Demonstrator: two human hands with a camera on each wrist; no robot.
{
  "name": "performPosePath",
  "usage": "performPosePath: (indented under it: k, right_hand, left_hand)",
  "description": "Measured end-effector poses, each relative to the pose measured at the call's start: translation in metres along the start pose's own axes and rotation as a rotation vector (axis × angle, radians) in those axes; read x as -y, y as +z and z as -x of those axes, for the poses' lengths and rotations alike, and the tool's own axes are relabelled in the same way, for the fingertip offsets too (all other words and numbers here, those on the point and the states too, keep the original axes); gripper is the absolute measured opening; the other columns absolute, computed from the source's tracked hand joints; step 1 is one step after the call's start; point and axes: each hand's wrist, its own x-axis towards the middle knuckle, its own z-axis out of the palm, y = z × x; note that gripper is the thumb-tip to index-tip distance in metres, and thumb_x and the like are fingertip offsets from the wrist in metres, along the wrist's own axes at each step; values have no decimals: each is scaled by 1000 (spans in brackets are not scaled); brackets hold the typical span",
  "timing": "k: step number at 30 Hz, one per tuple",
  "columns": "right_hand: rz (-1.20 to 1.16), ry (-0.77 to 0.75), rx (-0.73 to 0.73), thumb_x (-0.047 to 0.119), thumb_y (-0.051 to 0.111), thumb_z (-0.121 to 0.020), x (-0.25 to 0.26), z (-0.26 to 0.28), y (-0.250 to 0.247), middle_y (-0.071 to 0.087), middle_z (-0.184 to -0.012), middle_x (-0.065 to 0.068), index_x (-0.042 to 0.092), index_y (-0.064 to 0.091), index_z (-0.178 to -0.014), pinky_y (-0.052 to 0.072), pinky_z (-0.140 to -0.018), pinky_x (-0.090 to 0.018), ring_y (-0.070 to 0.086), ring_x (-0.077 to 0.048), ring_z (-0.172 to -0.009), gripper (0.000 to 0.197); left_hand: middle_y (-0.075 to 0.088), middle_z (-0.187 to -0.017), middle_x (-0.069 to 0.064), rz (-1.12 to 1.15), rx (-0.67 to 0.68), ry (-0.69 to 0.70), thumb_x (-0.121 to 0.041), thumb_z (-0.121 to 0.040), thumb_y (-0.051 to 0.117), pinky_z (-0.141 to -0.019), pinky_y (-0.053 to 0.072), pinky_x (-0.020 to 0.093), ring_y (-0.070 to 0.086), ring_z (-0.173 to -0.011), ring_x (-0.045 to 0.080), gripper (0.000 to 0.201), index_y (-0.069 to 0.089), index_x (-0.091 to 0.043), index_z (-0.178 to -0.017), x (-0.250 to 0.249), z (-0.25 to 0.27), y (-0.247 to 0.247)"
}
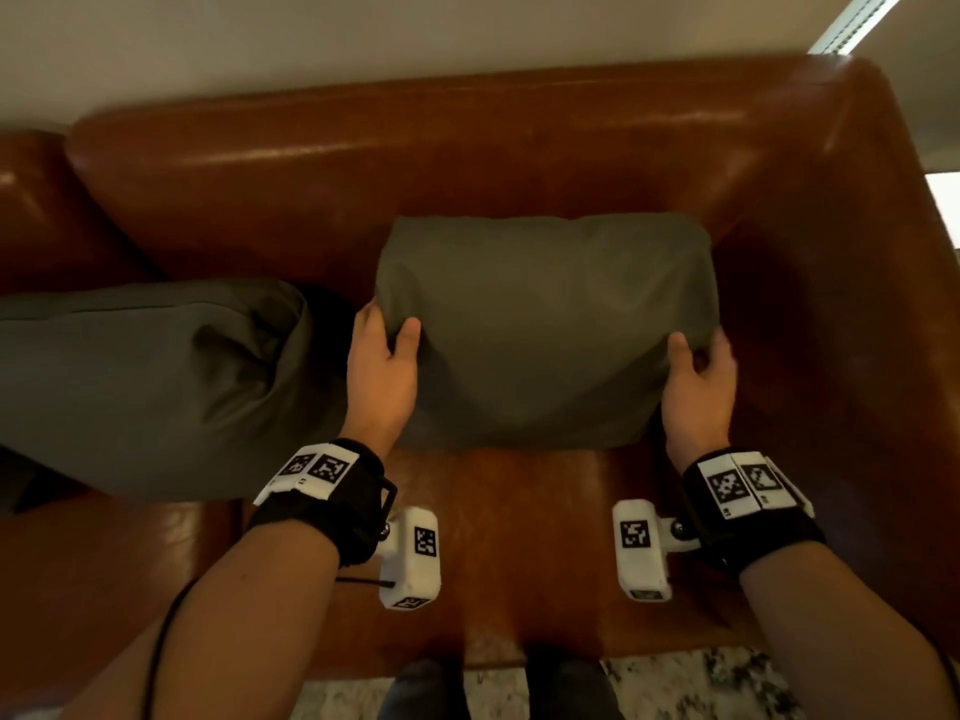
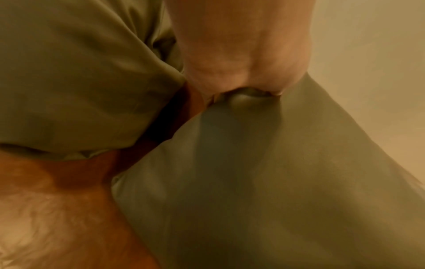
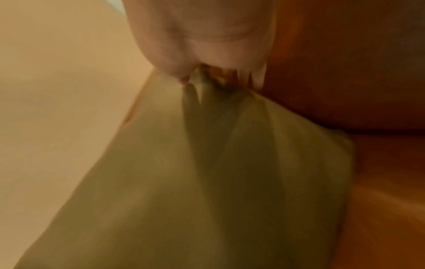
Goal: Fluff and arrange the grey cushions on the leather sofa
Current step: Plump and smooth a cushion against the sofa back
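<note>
A grey cushion (image 1: 545,324) stands upright on the brown leather sofa (image 1: 467,163), against the backrest near the right armrest. My left hand (image 1: 384,350) grips its left side, thumb on the front, fingers curled behind. My right hand (image 1: 701,366) pinches its right side the same way. In the left wrist view the left hand (image 2: 243,72) bunches the held cushion (image 2: 264,182). The right wrist view shows the right hand (image 3: 207,54) pinching folds of the cushion (image 3: 207,182). A second grey cushion (image 1: 140,387) lies slumped on the seat to the left, seen as cushion (image 2: 76,76) beside my left hand.
The sofa's right armrest (image 1: 841,304) stands close to the held cushion. Bare seat leather (image 1: 519,537) lies in front of it. A pale wall (image 1: 363,39) rises behind the backrest. Patterned floor (image 1: 675,688) and dark shoes (image 1: 431,688) show at the bottom edge.
</note>
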Motion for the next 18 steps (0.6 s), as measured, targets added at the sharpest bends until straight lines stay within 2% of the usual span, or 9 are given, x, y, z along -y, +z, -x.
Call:
performPosePath:
  k: [2, 3, 5, 6, 9, 11, 14, 16, 18]
  right_hand:
    - [74, -179, -118, 30, 60, -94, 26, 10, 4, 36, -149, -6, 16, 36, -148, 31, -109, -23, 37, -19, -138, 61]
    - [98, -303, -140, 26, 62, -92, 42, 18, 8, 36, -149, -8, 14, 38, -146, 29, -106, -16, 36, -18, -138, 60]
    - [171, -484, -50, 23, 64, -90, 69, 29, 24, 40, -145, -8, 15, 49, -137, 24, -101, -4, 37, -16, -136, 49]
    - [228, -520, 56, 24, 64, -91, 80, 33, 34, 41, -144, -6, 17, 54, -131, 23, -100, -3, 38, -16, -135, 42]
    - [451, -570, 354, 32, 62, -93, 110, 39, 75, 43, -141, -3, 19, 59, -125, 27, -101, -16, 40, -17, -133, 35]
    - [574, -609, 477, 38, 59, -94, 129, 40, 106, 46, -137, -3, 18, 57, -127, 35, -103, -27, 45, -22, -128, 39]
    - [752, -684, 561, 43, 55, -94, 157, 41, 146, 51, -130, -7, 21, 60, -124, 41, -103, -46, 50, -30, -121, 37]
    - [876, -734, 592, 42, 54, -95, 174, 44, 166, 52, -126, -9, 23, 66, -112, 40, -103, -51, 48, -32, -120, 28]
    - [979, -749, 629, 41, 55, -95, 187, 46, 185, 53, -126, -8, 21, 67, -106, 39, -102, -51, 47, -32, -121, 26]
  left_hand:
    - [41, -142, -2, 38, -2, -5, -35, -101, 44, -112, 34, 36, 43, -128, 12, 45, 42, -18, -142, -2, 5, -5]
    - [41, -142, -2, 73, -18, -21, -38, -101, 41, -112, 34, 34, 43, -129, 11, 45, 42, -18, -142, -1, 7, -8]
    - [44, -139, -3, 109, -81, -44, -38, -103, 36, -110, 35, 31, 44, -126, 10, 42, 47, -19, -138, 1, 9, -15]
    - [46, -136, -2, 98, -113, -48, -37, -103, 35, -107, 35, 29, 45, -123, 9, 39, 50, -19, -135, 2, 8, -19]
    - [49, -127, -1, 14, -159, -74, -31, -103, 39, -95, 32, 20, 47, -113, 9, 33, 55, -17, -128, 0, -4, -31]
    - [49, -126, 2, -32, -144, -116, -32, -103, 41, -94, 32, 21, 46, -107, 9, 34, 56, -15, -128, -1, -22, -34]
    - [55, -126, 7, 20, -67, -221, -43, -101, 41, -101, 41, 35, 53, -112, 20, 42, 57, -15, -128, -5, -51, -33]
    - [61, -118, 7, 9, -19, -260, -44, -98, 47, -91, 46, 36, 56, -105, 21, 42, 59, -11, -121, -7, -59, -30]
    - [64, -108, 7, -66, -8, -234, -37, -95, 54, -77, 41, 30, 56, -94, 20, 32, 59, -9, -111, -6, -59, -26]
